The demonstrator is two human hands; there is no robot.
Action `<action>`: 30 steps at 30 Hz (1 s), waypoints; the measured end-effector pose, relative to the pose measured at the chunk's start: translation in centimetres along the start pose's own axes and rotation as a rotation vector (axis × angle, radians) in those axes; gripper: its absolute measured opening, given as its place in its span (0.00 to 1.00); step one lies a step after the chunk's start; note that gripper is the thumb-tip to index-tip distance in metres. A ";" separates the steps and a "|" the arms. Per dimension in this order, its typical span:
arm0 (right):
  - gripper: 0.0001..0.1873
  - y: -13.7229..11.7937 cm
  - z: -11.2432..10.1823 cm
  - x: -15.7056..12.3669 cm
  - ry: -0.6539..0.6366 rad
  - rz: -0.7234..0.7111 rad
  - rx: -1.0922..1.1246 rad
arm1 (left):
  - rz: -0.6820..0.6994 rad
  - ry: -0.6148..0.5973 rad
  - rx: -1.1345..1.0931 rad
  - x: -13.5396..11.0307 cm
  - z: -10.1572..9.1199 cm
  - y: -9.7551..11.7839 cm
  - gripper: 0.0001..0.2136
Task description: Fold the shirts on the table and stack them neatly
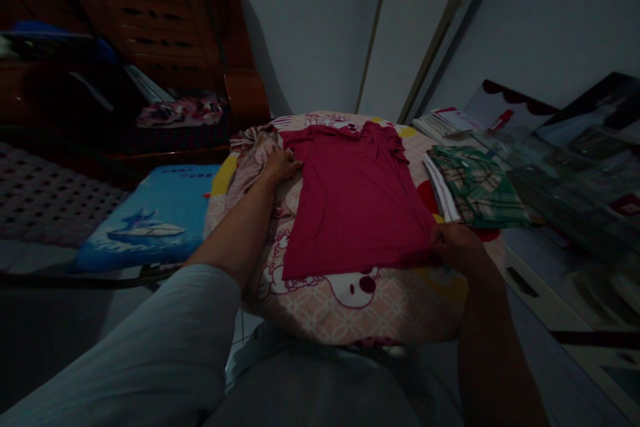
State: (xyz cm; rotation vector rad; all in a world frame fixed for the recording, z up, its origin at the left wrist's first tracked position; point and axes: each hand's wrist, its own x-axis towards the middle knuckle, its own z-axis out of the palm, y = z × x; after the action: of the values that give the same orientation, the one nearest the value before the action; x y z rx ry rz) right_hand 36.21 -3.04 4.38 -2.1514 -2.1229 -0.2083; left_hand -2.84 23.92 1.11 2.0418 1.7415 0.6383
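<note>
A crimson T-shirt [357, 203] lies spread out on a round surface covered by a pink patterned cloth [400, 307] with cartoon dogs. At the shirt's lower right corner, my right hand [454, 248] is closed in a pinch on the hem. My left hand [281, 164] lies at the shirt's upper left edge, fingers stretched out and apart. Under and beside that hand is a crumpled pale pink garment [250, 170]. To the right of the shirt sit a folded green plaid garment [477, 187] and a folded white cloth [443, 187].
On the left are a blue cushion [155, 213] with a surfboard print and a wooden bench [150, 20] holding clothes [183, 111]. A glass-topped cabinet [545, 180] with papers [447, 121] stands at the right. Behind is a tall white appliance [400, 47].
</note>
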 end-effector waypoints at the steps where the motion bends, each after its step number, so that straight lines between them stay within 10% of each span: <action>1: 0.08 -0.4 0.0 -0.1 0.018 -0.004 -0.055 | 0.007 0.000 -0.004 0.0 0.0 0.0 0.11; 5: 0.08 -4.2 -0.6 -0.2 0.061 -0.051 -0.098 | 0.030 0.008 0.029 0.0 0.0 -0.1 0.11; 11: 0.11 -10.0 -0.5 0.0 -0.247 -0.382 0.118 | 0.034 -0.002 0.051 0.1 0.1 -0.1 0.12; 30: 0.09 -10.2 -0.4 -0.7 -0.352 -0.413 -0.014 | 0.068 0.032 0.081 0.1 0.0 0.0 0.12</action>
State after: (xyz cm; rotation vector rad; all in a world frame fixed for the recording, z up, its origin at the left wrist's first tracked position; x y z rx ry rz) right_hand 26.04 -3.61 4.50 -1.8391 -2.7548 0.1366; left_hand -2.83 23.99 1.06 2.1655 1.7491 0.6341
